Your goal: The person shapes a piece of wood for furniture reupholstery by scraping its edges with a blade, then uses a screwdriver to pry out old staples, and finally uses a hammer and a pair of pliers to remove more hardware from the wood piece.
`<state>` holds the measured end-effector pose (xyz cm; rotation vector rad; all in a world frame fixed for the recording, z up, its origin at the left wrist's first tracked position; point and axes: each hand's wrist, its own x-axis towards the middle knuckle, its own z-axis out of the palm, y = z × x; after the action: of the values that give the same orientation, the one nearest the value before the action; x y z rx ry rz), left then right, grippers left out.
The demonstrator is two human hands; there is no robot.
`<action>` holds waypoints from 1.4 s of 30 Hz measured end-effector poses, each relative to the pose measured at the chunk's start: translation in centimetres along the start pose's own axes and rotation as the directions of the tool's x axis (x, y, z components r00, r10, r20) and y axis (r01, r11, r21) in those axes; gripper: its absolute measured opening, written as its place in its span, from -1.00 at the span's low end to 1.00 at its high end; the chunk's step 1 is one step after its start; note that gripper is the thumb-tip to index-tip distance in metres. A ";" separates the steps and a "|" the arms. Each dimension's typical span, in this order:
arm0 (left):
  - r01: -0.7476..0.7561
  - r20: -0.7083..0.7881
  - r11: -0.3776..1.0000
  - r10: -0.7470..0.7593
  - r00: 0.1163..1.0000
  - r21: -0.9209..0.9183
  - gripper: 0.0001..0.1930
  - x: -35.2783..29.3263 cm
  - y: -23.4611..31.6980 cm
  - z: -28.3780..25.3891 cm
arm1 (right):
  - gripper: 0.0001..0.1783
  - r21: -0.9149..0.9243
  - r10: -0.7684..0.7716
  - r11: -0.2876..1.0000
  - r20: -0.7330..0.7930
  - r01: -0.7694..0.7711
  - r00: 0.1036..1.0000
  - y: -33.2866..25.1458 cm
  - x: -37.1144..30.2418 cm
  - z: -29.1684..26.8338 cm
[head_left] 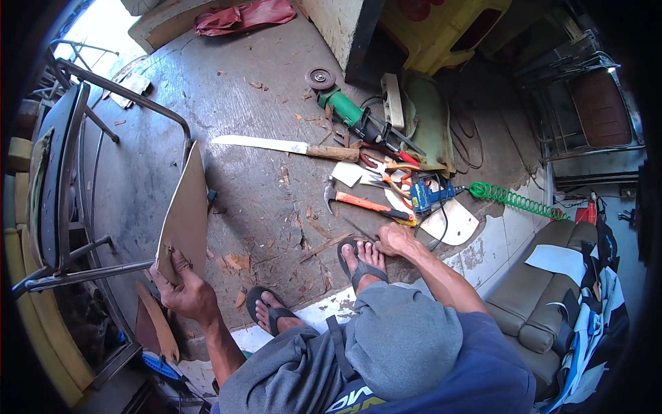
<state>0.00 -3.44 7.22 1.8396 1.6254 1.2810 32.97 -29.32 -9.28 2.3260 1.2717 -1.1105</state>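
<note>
My left hand [187, 290] pinches the lower edge of a thin brown board [183, 221], thumb on its face. The board stands tilted on edge beside a metal chair frame [131, 270]. Low over the floor, near my right foot, my right hand [396, 239] is closed on a thin dark rod-like tool [360, 229] that points up and left; its handle is hidden in the fist. Just beyond that hand lie a claw hammer [365, 201] with an orange handle and a blue air stapler [427, 195]. A long knife [276, 144] with a wooden handle lies farther off.
A green angle grinder [341, 107], pliers [394, 181] and a coiled green air hose [510, 196] lie on the floor. Wood chips are scattered about. Brown cushions [534, 314] stand at the right, a red sheet [245, 17] at the back, yellow foam pieces [58, 303] at the left.
</note>
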 end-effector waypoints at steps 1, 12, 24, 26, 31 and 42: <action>0.012 -0.014 1.000 -0.012 1.000 0.003 -0.81 0.3 0.0 -0.2 | -0.66 0.078 -0.010 0.997 -0.060 0.014 0.998 -0.2 -0.4 -0.6; -0.054 -0.100 0.999 0.054 0.993 0.006 -0.76 0.1 -0.6 -1.0 | -0.77 0.161 0.163 0.983 -0.505 -0.094 0.847 3.4 -1.1 -0.6; -0.017 -0.075 0.996 0.011 0.997 -0.082 -0.75 -0.9 -0.2 -1.7 | -0.48 0.177 0.224 0.967 -0.239 -0.184 0.945 0.1 -5.1 -2.5; -0.021 -0.049 0.996 0.017 0.999 -0.086 -0.75 -1.0 -0.2 -1.5 | -0.45 0.185 0.229 0.963 -0.178 -0.196 0.957 -3.0 -6.8 -6.3; -0.164 -0.064 0.986 0.162 0.985 -0.022 -0.81 -0.5 0.5 -0.6 | -0.49 0.290 -0.238 0.910 -0.216 0.295 0.947 -11.2 -13.2 -16.3; -0.157 -0.098 0.987 0.152 0.983 -0.041 -0.78 -0.4 0.3 -1.5 | -0.53 0.529 -0.632 0.398 -0.434 0.749 0.642 -18.1 -12.7 -17.4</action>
<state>-1.01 -4.31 8.07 1.9343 1.5084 1.4813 22.92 -16.88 13.85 2.3726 2.4017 -1.9579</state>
